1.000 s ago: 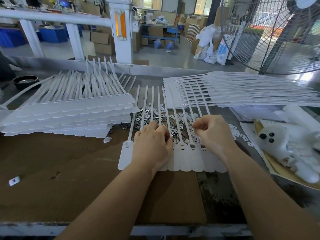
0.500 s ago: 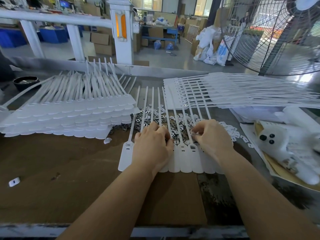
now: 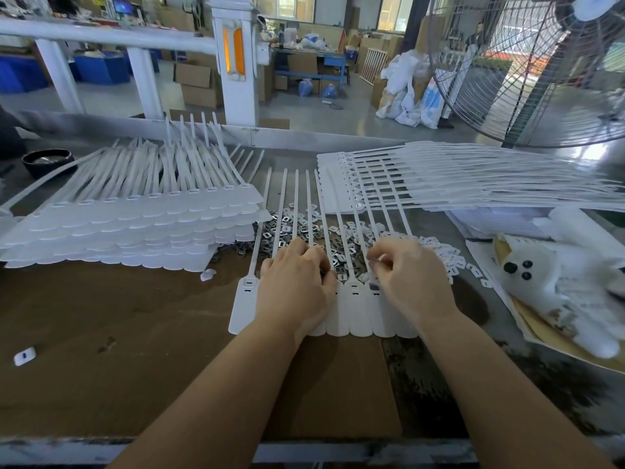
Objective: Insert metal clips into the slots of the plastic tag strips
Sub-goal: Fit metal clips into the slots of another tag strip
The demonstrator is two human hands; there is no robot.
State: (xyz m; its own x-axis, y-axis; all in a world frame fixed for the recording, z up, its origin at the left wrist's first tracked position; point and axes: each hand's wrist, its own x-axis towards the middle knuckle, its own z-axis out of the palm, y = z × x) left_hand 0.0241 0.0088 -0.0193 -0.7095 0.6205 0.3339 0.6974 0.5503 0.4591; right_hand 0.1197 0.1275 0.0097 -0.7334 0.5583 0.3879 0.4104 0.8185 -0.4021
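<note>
Shifted leftward along the row since the earlier frame, the right hand (image 3: 411, 279) now has its curled fingertips at the head of a tag nearer the left hand; whether they pinch a clip cannot be told. Left hand (image 3: 297, 282) rests knuckles-up on the tag strip (image 3: 355, 309), fingers curled over the tag heads. This strip lies flat on the brown worktable (image 3: 101, 350), its tails running away over a loose heap of metal clips (image 3: 287, 228). Stacked tag strips (image 3: 135, 225) sit to the left; a second stack (image 3: 473, 184) fans out to the right. White gloves (image 3: 558, 282) lie at far right, below a fan (image 3: 541, 69).
</note>
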